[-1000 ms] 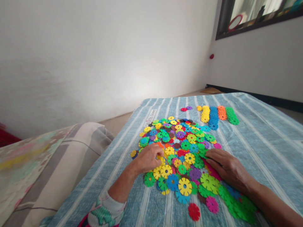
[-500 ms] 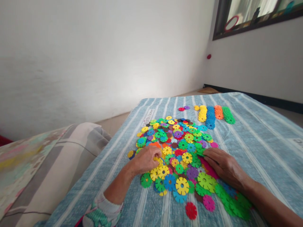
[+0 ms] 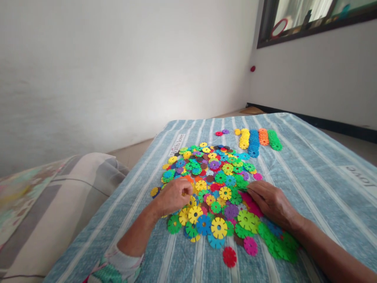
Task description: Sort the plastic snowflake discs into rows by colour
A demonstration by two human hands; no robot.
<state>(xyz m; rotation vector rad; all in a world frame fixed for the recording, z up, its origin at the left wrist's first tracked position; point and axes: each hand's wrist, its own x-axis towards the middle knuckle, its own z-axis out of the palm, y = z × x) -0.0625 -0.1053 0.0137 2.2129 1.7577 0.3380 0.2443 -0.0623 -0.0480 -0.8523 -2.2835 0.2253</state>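
Note:
Many flat, notched plastic snowflake discs point(image 3: 218, 228) lie in a loose, mixed-colour pile. Over its left side my left hand point(image 3: 173, 195) is closed, fingers curled in toward the thumb; whatever is inside is hidden. Yellow discs point(image 3: 194, 214) lie just below and beside it. On the right edge rests my right hand point(image 3: 272, 199), its fingers pressed together and pointing left. Their tips meet a green disc point(image 3: 242, 184), and overlapping magenta discs point(image 3: 251, 204) show beneath them. I cannot make out what this hand grips. Nearer my right wrist is an overlapping green row point(image 3: 278, 243).
Overlapping rows of yellow point(image 3: 244, 138), blue point(image 3: 253, 144), orange point(image 3: 264, 137) and green discs point(image 3: 275, 140) lie farther back. A single red disc point(image 3: 229, 257) sits at the near side. Striped blue cloth point(image 3: 321, 184) covers the surface; bedding point(image 3: 85, 192) is at left.
The whole view has shifted slightly, so things appear farther left. My left hand has lifted a little off the yellow discs, its fingers curled tighter. My right hand stays nearly in place.

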